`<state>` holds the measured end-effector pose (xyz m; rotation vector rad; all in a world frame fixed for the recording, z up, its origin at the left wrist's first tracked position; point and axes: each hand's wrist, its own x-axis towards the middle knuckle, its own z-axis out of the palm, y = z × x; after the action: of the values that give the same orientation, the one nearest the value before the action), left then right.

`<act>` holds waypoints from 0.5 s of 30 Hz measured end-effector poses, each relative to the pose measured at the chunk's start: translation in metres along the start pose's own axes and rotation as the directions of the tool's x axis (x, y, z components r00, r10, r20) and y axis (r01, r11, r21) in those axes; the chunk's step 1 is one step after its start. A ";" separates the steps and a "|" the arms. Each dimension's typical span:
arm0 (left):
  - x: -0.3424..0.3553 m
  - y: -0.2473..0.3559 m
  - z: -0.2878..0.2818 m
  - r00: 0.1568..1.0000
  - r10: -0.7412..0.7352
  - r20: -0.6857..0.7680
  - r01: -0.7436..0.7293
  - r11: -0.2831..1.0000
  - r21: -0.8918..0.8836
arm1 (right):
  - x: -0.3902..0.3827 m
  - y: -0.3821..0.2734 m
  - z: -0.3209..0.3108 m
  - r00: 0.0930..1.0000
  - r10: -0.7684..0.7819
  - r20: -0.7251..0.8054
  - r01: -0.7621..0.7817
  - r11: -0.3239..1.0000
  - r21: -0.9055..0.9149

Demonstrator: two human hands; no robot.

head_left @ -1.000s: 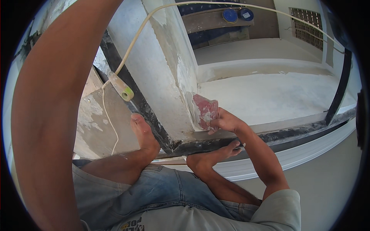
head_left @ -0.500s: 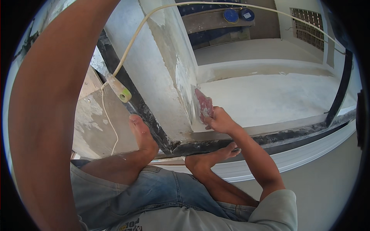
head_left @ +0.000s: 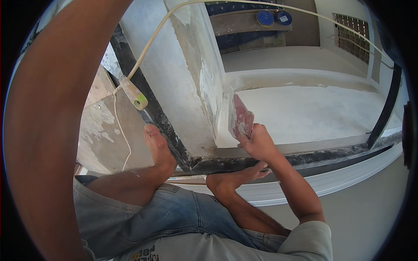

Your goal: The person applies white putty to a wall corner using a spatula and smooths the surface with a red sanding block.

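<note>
My right hand (head_left: pixel 260 143) is closed around a putty knife (head_left: pixel 243 115) with a red, filler-smeared grip. The knife's pale blade edge faces the inner corner, standing a little apart from the patchy plastered wall face (head_left: pixel 202 82). Beneath the knife lies a white-coated ledge (head_left: pixel 300 108). My left forearm (head_left: pixel 45 130) runs up the left side and out past the upper rim, so the left hand cannot be seen. A second tool with a pale, green-marked handle (head_left: pixel 138 100) lies across the dark frame by a cream cable, its far end hidden.
My bare feet (head_left: pixel 157 145) rest by a black, plaster-stained frame (head_left: pixel 261 163) that meets in a corner. A cream cable (head_left: pixel 152 41) arches across the top. Beyond the ledge, two blue-lidded buckets (head_left: pixel 265 18) stand below, near a grille opening (head_left: pixel 352 38). White ridged trim (head_left: pixel 331 182) runs outside.
My right hand and the putty knife have moved right, off the wall face beside the corner. The whole view has shifted slightly. The tool on the frame stays put.
</note>
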<state>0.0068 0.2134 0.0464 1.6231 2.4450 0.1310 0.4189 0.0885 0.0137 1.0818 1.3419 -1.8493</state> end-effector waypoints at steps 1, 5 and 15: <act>0.002 0.000 -0.006 1.000 0.003 -0.002 -0.003 1.000 0.006 | 0.013 0.006 -0.003 0.999 0.014 0.032 -0.013 0.999 -0.032; -0.004 0.005 0.010 1.000 -0.002 -0.003 0.002 1.000 -0.027 | 0.044 0.049 0.012 0.996 -0.049 0.076 0.055 0.995 -0.086; 0.029 -0.009 0.001 0.999 0.018 -0.046 -0.018 1.000 -0.006 | 0.049 0.028 0.007 0.943 0.012 0.333 -0.090 0.971 0.219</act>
<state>-0.0115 0.2363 0.0403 1.6575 2.4615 0.1806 0.4168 0.0723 -0.0406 0.8579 0.9140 -2.0758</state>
